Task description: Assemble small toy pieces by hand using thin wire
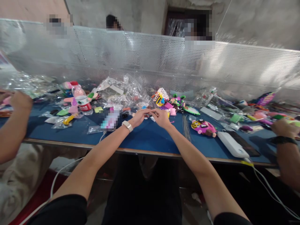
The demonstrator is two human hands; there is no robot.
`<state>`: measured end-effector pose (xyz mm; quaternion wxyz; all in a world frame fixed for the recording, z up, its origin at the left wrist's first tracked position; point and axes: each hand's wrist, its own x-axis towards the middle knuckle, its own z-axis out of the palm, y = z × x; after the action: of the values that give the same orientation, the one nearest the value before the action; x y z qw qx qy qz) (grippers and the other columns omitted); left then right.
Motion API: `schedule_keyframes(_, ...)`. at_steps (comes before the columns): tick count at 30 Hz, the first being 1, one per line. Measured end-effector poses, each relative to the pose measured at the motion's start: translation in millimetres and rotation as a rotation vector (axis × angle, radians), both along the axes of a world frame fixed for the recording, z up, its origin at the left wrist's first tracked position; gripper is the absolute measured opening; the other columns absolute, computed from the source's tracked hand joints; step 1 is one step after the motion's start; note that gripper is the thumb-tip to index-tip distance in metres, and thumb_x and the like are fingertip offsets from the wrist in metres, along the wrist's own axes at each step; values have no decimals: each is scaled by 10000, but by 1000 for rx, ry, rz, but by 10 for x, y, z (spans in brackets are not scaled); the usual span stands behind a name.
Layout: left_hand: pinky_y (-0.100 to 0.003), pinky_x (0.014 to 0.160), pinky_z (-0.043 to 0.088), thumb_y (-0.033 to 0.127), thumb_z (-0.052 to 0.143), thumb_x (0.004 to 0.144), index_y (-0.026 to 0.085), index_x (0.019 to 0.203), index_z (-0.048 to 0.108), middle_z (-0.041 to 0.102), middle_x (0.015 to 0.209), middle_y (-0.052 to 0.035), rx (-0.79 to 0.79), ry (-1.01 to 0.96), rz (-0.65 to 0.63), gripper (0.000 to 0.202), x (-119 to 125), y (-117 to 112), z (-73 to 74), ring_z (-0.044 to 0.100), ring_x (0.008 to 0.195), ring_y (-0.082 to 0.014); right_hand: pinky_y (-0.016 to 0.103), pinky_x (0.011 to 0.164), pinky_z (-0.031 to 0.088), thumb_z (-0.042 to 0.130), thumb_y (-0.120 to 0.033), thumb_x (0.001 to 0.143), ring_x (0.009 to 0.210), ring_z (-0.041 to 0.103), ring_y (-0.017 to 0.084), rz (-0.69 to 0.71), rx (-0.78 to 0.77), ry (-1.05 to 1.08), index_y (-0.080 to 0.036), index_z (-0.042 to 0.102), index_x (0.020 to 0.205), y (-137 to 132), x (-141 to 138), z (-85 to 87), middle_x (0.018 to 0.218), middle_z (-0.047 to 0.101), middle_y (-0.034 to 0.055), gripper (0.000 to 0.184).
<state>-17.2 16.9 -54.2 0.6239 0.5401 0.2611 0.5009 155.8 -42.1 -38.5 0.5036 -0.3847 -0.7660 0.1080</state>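
Note:
Over the blue table, my left hand and my right hand meet at the fingertips. The fingers of both are pressed together in a pinch; anything between them is too small or hidden to make out. A white band circles my left wrist. Just beyond my hands lie pink clay pieces and a colourful clay figure with white, yellow and black parts. Right of my right hand is a bundle of thin wires, then a pink clay figure with yellow and black stripes.
A red-capped bottle, a phone with a cable and clear plastic bags are to the left. A white power bank and a dark phone lie right. Co-workers' arms flank me; a perforated metal screen stands behind.

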Motion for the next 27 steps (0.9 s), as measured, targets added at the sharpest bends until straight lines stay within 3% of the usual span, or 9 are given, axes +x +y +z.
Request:
schedule_keyframes(3, -300, 704, 457, 336, 833, 666, 174, 725, 770, 729, 813, -64, -39, 33, -60, 184, -14, -19, 25, 613, 771, -166, 321, 757, 490, 600, -401, 1006, 823, 701, 224, 77, 13, -28, -219, 790, 1002, -13, 10, 8, 946, 791, 77, 263)
schedule_keyframes(6, -295, 694, 452, 415, 884, 643, 167, 698, 733, 686, 764, -55, -39, 68, -67, 295, -11, -51, 43, 600, 762, -167, 304, 706, 463, 619, -391, 990, 744, 658, 191, 57, -1, 12, -210, 784, 980, 8, 15, 0, 881, 765, 57, 245)
schedule_keyframes(10, -290, 675, 427, 604, 849, 748, 183, 718, 684, 608, 734, -15, 161, 159, 148, 453, 0, -107, 89, 543, 728, -150, 279, 554, 339, 683, -501, 940, 544, 415, 128, -102, -92, 208, -192, 756, 940, 127, 45, -58, 615, 520, -29, 318)
schedule_keyframes(14, -311, 749, 446, 632, 777, 861, 191, 637, 621, 585, 730, -17, 427, 197, 341, 518, -17, -110, 124, 533, 759, -159, 266, 505, 350, 740, -669, 845, 518, 377, 118, -69, -261, 381, -202, 713, 912, 254, 82, -139, 591, 418, -60, 473)
schedule_keyframes(17, -302, 720, 436, 622, 705, 925, 190, 704, 713, 615, 771, -35, 363, 146, 365, 485, -40, -63, 108, 550, 752, -154, 262, 496, 363, 772, -698, 809, 505, 349, 110, -12, -313, 405, -213, 701, 909, 271, 76, -169, 575, 379, -75, 500)
schedule_keyframes(21, -283, 654, 416, 649, 683, 910, 180, 904, 786, 654, 803, -40, 259, 165, 342, 480, -52, -21, 69, 549, 708, -146, 256, 490, 313, 767, -701, 831, 516, 327, 108, 22, -268, 384, -208, 716, 923, 245, 64, -164, 573, 343, -77, 504)
schedule_keyframes(24, -286, 649, 415, 654, 723, 866, 165, 857, 762, 650, 765, -34, 330, 287, 268, 490, -40, -58, 54, 542, 702, -151, 257, 494, 316, 764, -686, 854, 521, 354, 108, 33, -225, 384, -205, 730, 928, 249, 87, -165, 590, 352, -69, 489)
schedule_keyframes(27, -282, 606, 370, 637, 731, 861, 166, 740, 709, 592, 692, -17, 354, 389, 86, 487, -19, -122, 39, 478, 646, -134, 259, 489, 321, 769, -665, 865, 510, 368, 106, 59, -199, 392, -208, 735, 928, 269, 125, -172, 596, 356, -67, 463)
